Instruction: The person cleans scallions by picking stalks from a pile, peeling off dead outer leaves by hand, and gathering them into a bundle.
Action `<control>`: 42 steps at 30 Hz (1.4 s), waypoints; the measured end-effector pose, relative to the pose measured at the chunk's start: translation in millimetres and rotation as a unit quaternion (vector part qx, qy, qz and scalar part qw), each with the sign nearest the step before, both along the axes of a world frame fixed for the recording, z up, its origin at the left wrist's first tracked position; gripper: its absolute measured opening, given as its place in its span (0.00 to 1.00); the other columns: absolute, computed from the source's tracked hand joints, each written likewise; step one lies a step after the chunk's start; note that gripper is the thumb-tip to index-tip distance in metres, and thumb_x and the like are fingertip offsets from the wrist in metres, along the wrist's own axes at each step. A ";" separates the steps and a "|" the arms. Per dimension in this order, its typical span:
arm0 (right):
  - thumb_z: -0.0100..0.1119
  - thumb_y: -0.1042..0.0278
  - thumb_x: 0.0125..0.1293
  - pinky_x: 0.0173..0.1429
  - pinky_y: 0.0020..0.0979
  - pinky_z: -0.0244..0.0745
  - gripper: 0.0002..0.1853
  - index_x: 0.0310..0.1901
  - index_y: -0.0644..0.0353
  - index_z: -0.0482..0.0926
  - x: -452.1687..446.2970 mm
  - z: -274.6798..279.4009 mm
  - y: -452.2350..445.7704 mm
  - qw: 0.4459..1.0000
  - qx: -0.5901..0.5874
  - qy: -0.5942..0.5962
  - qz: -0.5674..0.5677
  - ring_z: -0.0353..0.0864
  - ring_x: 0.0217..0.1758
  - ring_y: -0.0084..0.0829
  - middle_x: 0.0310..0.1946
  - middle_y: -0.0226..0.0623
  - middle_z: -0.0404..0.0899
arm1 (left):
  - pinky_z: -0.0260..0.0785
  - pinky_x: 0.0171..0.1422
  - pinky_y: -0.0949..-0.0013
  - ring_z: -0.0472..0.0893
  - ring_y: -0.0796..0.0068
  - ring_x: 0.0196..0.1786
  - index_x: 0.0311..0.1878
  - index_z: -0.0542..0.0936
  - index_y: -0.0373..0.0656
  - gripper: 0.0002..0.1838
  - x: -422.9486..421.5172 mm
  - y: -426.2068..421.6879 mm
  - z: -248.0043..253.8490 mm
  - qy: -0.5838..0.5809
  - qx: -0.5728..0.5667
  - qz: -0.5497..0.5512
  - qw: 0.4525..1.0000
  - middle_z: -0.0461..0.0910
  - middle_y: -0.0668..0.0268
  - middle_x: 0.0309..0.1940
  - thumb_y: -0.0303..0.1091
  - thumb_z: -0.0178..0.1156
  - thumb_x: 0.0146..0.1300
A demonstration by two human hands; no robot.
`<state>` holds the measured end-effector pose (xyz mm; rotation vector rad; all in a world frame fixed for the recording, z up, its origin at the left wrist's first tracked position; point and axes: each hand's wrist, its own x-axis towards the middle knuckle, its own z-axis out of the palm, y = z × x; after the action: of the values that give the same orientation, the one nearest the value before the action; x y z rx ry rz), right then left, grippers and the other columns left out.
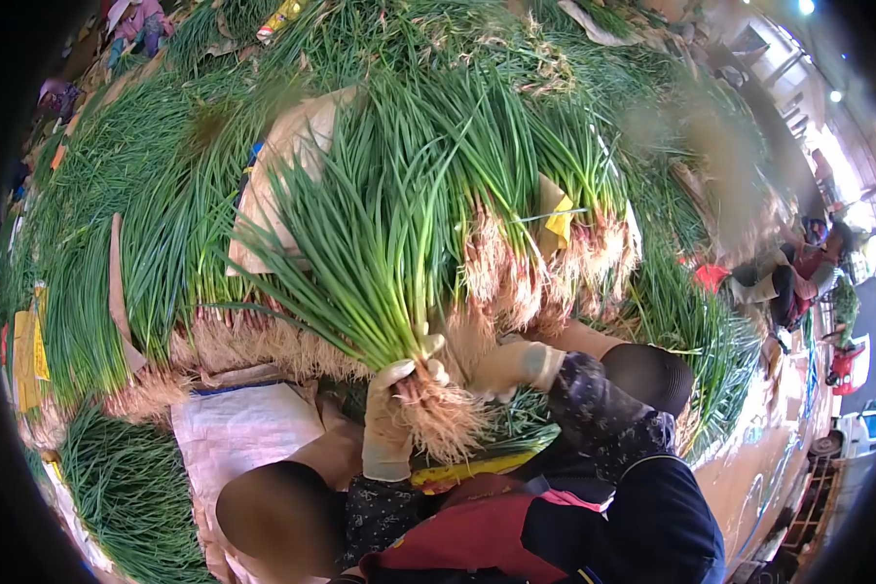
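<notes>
My left hand (pixel 389 419), in a pale glove, is wrapped round the base of a bunch of green onions (pixel 380 282). The long green leaves fan upward, and the pinkish roots hang to the right of my fingers. Close by on the right is my right hand (pixel 516 368), also gloved, near the roots of the bunch; its fingertips are partly hidden and blurred, and what they hold, if anything, cannot be made out. Behind it, more bunches (pixel 501 258) stand with their roots toward me.
A pale sack (pixel 248 428) lies at the lower left. Brown cardboard (pixel 297 165) and a yellow tag (pixel 560 222) are among the onions. Other people (pixel 808 277) sit at the right and upper left. A white vehicle (pixel 852 438) is at the far right.
</notes>
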<state>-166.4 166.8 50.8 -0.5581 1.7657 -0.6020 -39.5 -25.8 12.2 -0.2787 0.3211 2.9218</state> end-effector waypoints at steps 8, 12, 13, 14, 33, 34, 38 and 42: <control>0.56 0.51 0.72 0.33 0.39 0.82 0.18 0.33 0.57 0.82 -135.4 -0.7 37.0 0.673 0.122 0.694 -0.224 0.84 0.25 0.37 0.23 0.42 0.83 | 0.79 0.45 0.64 0.83 0.66 0.39 0.58 0.77 0.34 0.21 -6.1 15.3 11.8 -0.033 0.003 0.011 0.999 0.83 0.57 0.40 0.24 0.59 0.60; 0.53 0.58 0.72 0.35 0.39 0.82 0.15 0.36 0.59 0.83 -82.3 9.2 16.7 0.832 0.035 0.514 -0.205 0.85 0.27 0.40 0.25 0.44 0.83 | 0.75 0.30 0.73 0.83 0.70 0.31 0.51 0.79 0.33 0.16 -14.3 10.9 -4.7 -0.060 -0.144 -0.041 0.987 0.83 0.58 0.34 0.29 0.60 0.62; 0.53 0.58 0.72 0.35 0.40 0.81 0.14 0.36 0.59 0.82 -50.1 5.6 3.7 0.856 0.005 0.480 -0.189 0.84 0.27 0.42 0.25 0.45 0.82 | 0.74 0.29 0.74 0.83 0.70 0.30 0.49 0.80 0.32 0.15 -16.2 10.5 -4.3 -0.045 -0.191 -0.068 0.978 0.83 0.58 0.33 0.30 0.60 0.62; 0.54 0.58 0.71 0.35 0.42 0.80 0.13 0.36 0.59 0.81 -19.2 -1.4 -10.0 0.874 -0.030 0.449 -0.182 0.84 0.28 0.45 0.25 0.47 0.81 | 0.74 0.30 0.73 0.82 0.69 0.26 0.43 0.81 0.32 0.12 -12.1 18.2 -4.2 -0.095 -0.206 -0.055 0.972 0.83 0.58 0.29 0.32 0.60 0.63; 0.50 0.49 0.73 0.43 0.43 0.81 0.21 0.37 0.60 0.80 -118.5 0.7 25.0 0.782 0.130 0.555 -0.254 0.86 0.32 0.41 0.27 0.45 0.84 | 0.63 0.48 0.63 0.70 0.72 0.35 0.58 0.73 0.36 0.26 -7.7 10.3 11.1 0.084 0.126 -0.020 0.988 0.73 0.65 0.31 0.33 0.61 0.55; 0.57 0.49 0.69 0.45 0.44 0.79 0.20 0.34 0.60 0.81 -143.5 -14.7 24.2 0.791 0.136 0.542 -0.248 0.84 0.30 0.41 0.27 0.44 0.83 | 0.61 0.48 0.63 0.66 0.72 0.34 0.55 0.75 0.36 0.24 -4.4 14.7 -9.1 0.028 0.108 -0.013 0.994 0.70 0.67 0.27 0.33 0.61 0.55; 0.62 0.56 0.66 0.40 0.36 0.80 0.10 0.38 0.52 0.85 -154.4 3.1 16.4 0.853 0.175 0.384 -0.306 0.84 0.30 0.32 0.33 0.34 0.86 | 0.68 0.42 0.67 0.73 0.73 0.30 0.51 0.79 0.33 0.19 -11.2 19.2 0.4 -0.036 -0.017 0.008 0.999 0.75 0.65 0.28 0.33 0.61 0.58; 0.61 0.61 0.68 0.42 0.31 0.81 0.11 0.45 0.57 0.85 -59.5 3.0 13.8 0.917 -0.022 0.344 -0.202 0.85 0.34 0.30 0.35 0.38 0.87 | 0.70 0.31 0.75 0.79 0.74 0.26 0.51 0.81 0.32 0.19 -9.4 19.6 -10.4 -0.120 -0.156 -0.025 0.980 0.81 0.62 0.30 0.34 0.61 0.60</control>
<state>-225.9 180.6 53.8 -0.4637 2.5786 -0.7899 -48.9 -6.2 1.8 -0.6521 0.7359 2.7398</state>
